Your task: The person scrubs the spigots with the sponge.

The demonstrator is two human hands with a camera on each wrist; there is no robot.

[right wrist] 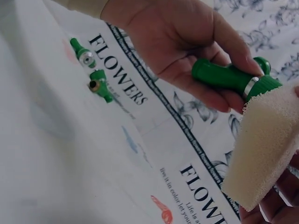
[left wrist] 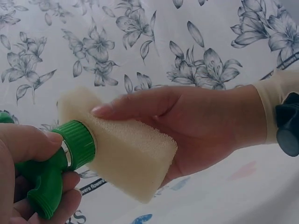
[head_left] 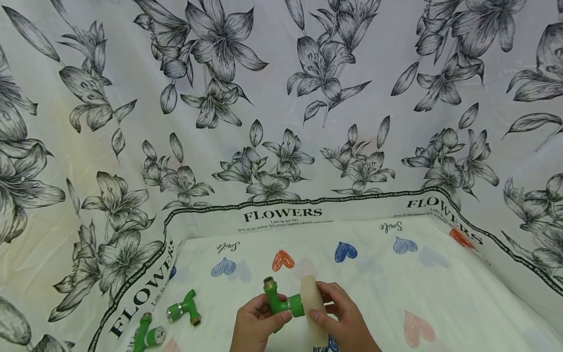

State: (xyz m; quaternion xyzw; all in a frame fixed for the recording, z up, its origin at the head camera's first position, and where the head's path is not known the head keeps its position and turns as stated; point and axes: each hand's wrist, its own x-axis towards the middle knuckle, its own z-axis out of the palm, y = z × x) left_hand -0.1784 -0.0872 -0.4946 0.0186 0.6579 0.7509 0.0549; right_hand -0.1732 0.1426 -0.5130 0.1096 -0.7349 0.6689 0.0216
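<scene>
My left hand (head_left: 256,320) grips a green T-shaped valve (head_left: 278,304) with a brass threaded end pointing up. Its ribbed green cap (left wrist: 80,143), below a silvery ring, meets the face of a cream sponge block (head_left: 311,305). The sponge is pinched by my right hand (head_left: 346,318), thumb on the near side and fingers behind. In the left wrist view, the right thumb lies along the top of the sponge, and the cap's end face is hidden against it. The right wrist view shows the left fingers curled about the valve body (right wrist: 222,74).
Two similar green valves lie to the left on the white heart-printed cloth (head_left: 369,293): one valve (head_left: 184,308) with a brass end and another valve (head_left: 148,333) nearer the front edge. A flower-printed curtain (head_left: 281,112) rises behind and along both sides.
</scene>
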